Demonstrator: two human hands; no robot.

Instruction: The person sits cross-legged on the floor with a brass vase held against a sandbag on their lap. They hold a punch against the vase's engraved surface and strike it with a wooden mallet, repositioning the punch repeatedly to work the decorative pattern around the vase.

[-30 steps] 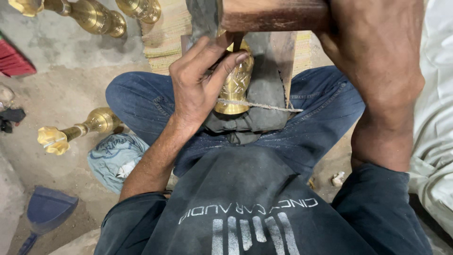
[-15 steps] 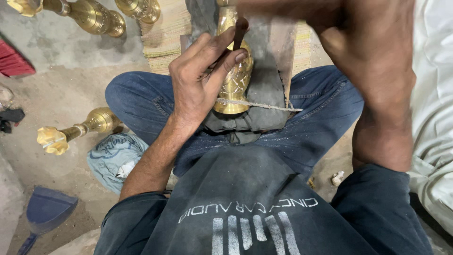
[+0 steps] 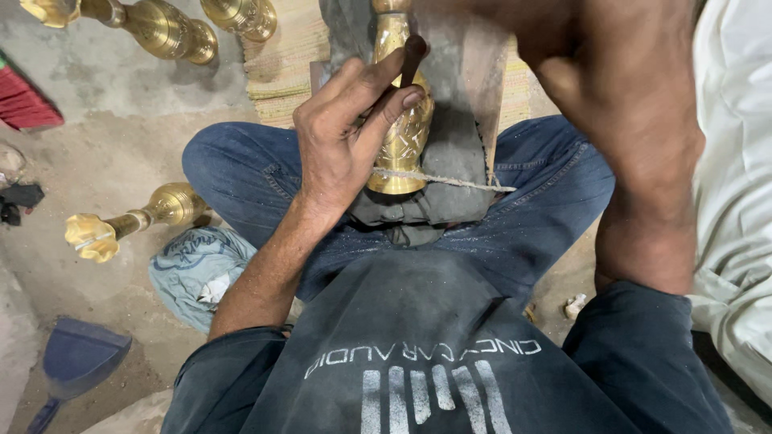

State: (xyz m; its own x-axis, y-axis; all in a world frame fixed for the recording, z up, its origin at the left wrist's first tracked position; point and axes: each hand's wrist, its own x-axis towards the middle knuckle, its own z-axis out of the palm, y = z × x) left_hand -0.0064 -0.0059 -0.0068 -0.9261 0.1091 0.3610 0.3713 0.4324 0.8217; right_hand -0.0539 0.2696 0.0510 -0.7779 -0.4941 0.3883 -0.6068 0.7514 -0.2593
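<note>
My left hand pinches a thin dark chisel and sets its tip against an engraved brass vase. The vase lies lengthwise on a dark block between my crossed legs, and a pale cord runs across its base. My right hand is raised and blurred at the top edge, with its fingers cut off by the frame, and the forearm fills the upper right. No hammer shows at this moment.
Two brass vases lie at the top left, and a third lies left of my knee. A blue cloth, a blue dustpan, a woven mat and white fabric at the right surround me.
A second ago my right hand held a wooden-handled hammer just over the chisel. It has since lifted up out of the frame. My left hand and the chisel stay on the vase.
</note>
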